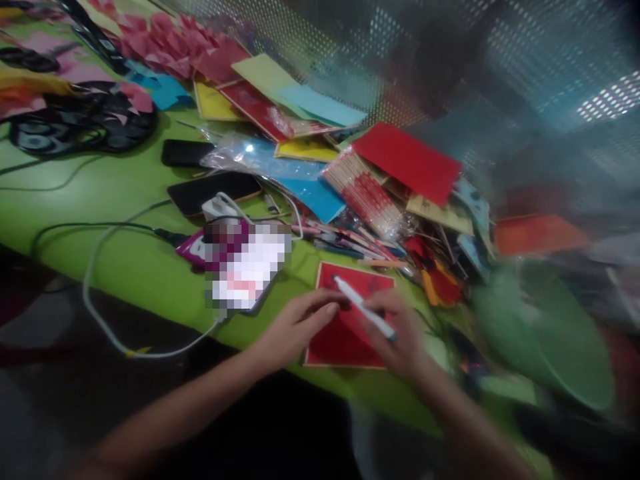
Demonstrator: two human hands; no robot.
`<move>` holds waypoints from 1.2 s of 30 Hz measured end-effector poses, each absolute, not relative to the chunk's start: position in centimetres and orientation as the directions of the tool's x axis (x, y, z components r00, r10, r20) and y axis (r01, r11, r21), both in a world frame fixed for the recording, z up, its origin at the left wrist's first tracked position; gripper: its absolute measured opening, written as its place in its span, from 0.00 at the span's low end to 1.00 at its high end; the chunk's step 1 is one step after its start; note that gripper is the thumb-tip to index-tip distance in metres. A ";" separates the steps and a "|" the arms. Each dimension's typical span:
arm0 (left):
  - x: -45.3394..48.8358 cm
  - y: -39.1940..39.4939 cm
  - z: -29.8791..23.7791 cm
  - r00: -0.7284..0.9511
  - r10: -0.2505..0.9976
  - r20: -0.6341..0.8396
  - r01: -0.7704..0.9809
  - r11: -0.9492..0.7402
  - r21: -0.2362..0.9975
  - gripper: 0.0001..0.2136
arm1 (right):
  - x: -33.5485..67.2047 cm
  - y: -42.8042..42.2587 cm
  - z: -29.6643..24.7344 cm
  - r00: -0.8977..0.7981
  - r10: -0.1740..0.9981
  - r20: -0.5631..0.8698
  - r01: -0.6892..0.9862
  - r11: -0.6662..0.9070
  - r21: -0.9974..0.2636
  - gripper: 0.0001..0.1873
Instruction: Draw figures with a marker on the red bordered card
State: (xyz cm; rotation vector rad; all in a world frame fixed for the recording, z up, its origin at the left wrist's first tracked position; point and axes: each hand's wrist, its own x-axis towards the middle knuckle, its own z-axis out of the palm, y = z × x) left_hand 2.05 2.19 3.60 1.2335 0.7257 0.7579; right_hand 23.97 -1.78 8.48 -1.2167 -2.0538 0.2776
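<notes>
A red square card with a pale border (pixel 330 345) lies at the green table's front edge. My left hand (pixel 305 317) rests on the card's left side, its fingers stretched out and holding nothing. Over the card's right side, my right hand (pixel 403 327) is closed around a white marker (pixel 354 295). The marker slants, with its upper-left end close to a dark mark on the card; I cannot tell whether it touches. Part of the card is hidden beneath my hands, and motion smears the picture.
Left of the card lies a lit phone (pixel 273 257) on a white cable (pixel 95 313). Behind are several pens (pixel 360 243), bundled wooden sticks (pixel 363 190), coloured papers (pixel 407 160) and a dark phone (pixel 215 193). A translucent green object (pixel 545 327) stands at the right.
</notes>
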 end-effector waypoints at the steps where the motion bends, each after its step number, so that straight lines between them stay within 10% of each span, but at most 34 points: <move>1: 2.5 2.1 3.6 0.569 0.815 -0.109 -0.165 0.244 0.956 0.21 | 23.0 -1.5 8.4 -0.361 0.778 0.514 0.673 0.599 -0.434 0.12; 6: 3.3 2.5 2.8 0.526 0.789 -0.318 -0.327 0.532 0.781 0.25 | 21.3 -1.0 7.5 -0.563 0.656 0.502 0.698 0.703 -0.136 0.12; 21: 2.9 2.9 2.1 0.333 0.887 -0.321 -0.414 0.443 0.795 0.19 | 22.2 9.3 7.4 -0.480 0.865 0.143 0.816 0.500 -0.289 0.13; 36: 2.5 3.0 2.2 0.379 0.868 -0.320 -0.504 0.484 0.715 0.20 | 16.6 13.5 6.9 -0.471 0.880 -0.054 0.881 0.472 0.009 0.13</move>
